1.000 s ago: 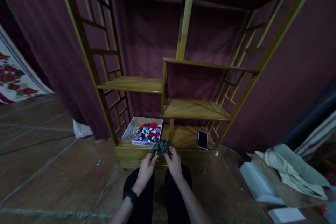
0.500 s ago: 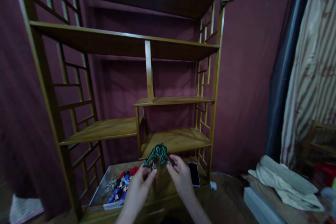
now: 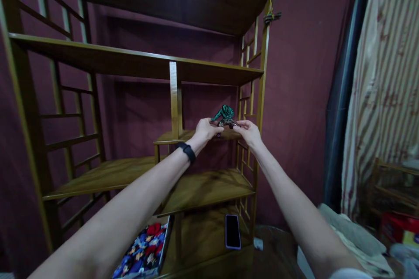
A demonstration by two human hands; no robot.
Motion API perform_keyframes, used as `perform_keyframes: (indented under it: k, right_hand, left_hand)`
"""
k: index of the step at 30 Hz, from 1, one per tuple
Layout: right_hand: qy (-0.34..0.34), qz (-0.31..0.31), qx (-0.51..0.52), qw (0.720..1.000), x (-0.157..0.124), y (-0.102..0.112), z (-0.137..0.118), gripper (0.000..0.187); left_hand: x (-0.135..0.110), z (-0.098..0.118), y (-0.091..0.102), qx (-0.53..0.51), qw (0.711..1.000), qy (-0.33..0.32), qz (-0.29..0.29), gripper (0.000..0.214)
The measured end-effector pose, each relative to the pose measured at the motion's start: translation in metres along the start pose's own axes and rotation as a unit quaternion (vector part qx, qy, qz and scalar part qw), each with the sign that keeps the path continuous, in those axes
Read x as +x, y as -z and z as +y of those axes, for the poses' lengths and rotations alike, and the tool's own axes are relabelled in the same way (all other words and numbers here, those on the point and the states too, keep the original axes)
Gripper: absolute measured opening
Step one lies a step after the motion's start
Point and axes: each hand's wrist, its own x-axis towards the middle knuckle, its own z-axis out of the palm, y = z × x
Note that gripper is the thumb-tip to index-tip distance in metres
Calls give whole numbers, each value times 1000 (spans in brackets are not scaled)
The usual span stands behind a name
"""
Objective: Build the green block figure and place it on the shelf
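Observation:
Both arms reach forward toward the wooden shelf unit. Between my hands is a small green and brown figurine (image 3: 225, 113) with a hunched body and spread limbs. My left hand (image 3: 207, 130), with a black band on its wrist, pinches the figurine's left side. On the other side, my right hand (image 3: 249, 132) grips its right side with thumb and fingers. The figurine is at the height of the middle right shelf (image 3: 190, 135), in front of or just over it; whether it touches the board I cannot tell.
A box (image 3: 166, 244) of red and blue figurines stands low on the left, partly behind my left arm. A phone (image 3: 232, 232) lies on the bottom board. Right of the unit are a striped curtain (image 3: 376, 96) and folded cloth (image 3: 356, 235).
My hands have lifted the figurine from low before the lower shelf, up and to the right, to the middle right shelf. My arms are now stretched out, and the view has shifted.

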Motion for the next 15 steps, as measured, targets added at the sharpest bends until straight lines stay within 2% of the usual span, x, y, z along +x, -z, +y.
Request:
perform_keyframes:
  k: [5,9,15]
  right_hand:
    - [-52,-4,-83,995,47,8,26,27]
    - [-78,-12,-173,982,70,12,54,26]
    - [-86,-14,-314,945,98,15,91,28]
  left_hand:
    - [49,-16,-31,22,999,37,11,39]
    - [72,-35,-50,66,996,57,16,38]
    - [99,-58,-69,138,987,82,17,34]
